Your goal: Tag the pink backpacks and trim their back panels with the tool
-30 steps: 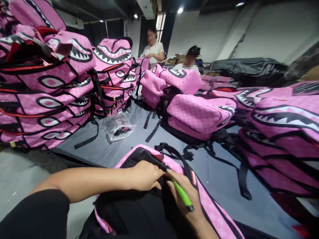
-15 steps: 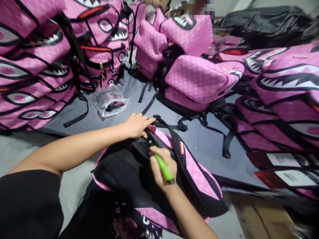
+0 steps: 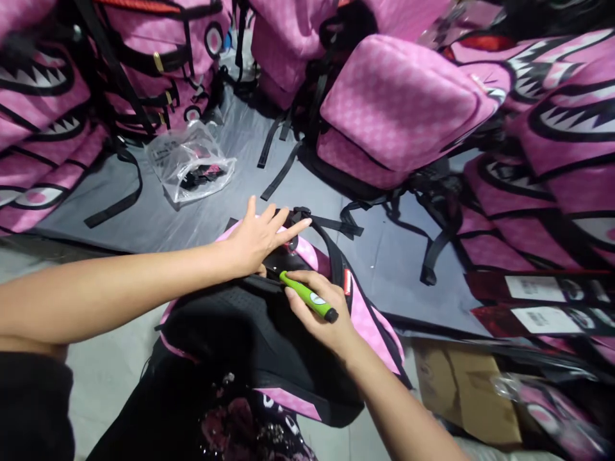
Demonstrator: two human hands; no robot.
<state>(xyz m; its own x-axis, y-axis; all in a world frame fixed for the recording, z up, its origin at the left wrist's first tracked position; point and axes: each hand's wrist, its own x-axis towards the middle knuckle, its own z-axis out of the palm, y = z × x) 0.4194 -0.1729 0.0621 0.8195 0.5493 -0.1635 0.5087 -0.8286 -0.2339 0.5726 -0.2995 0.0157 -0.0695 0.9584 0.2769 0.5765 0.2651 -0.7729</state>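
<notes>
A black and pink backpack (image 3: 288,346) leans at the table's near edge, its black side up. My left hand (image 3: 259,238) lies across its top edge with fingers spread, pressing on the fabric; the thumb is partly hidden. My right hand (image 3: 321,307) is closed around a slim tool with a bright green handle (image 3: 307,296) and a black butt end. The tool's dark front end points at the fabric beside my left thumb; its tip is too hidden to name the kind. A black shoulder strap (image 3: 331,246) with a red label runs along the bag's right side.
Pink shark-mouth backpacks are stacked at left (image 3: 43,141) and right (image 3: 542,211). Another pink backpack (image 3: 384,109) lies ahead on the grey table (image 3: 192,224), near a clear plastic bag (image 3: 192,163) with small dark items. A cardboard box (image 3: 461,390) sits low at right.
The view has tipped down and closer. My left hand's fingers have spread wider over the bag's top edge. The green-handled tool has turned flatter, its butt end now pointing more to the right.
</notes>
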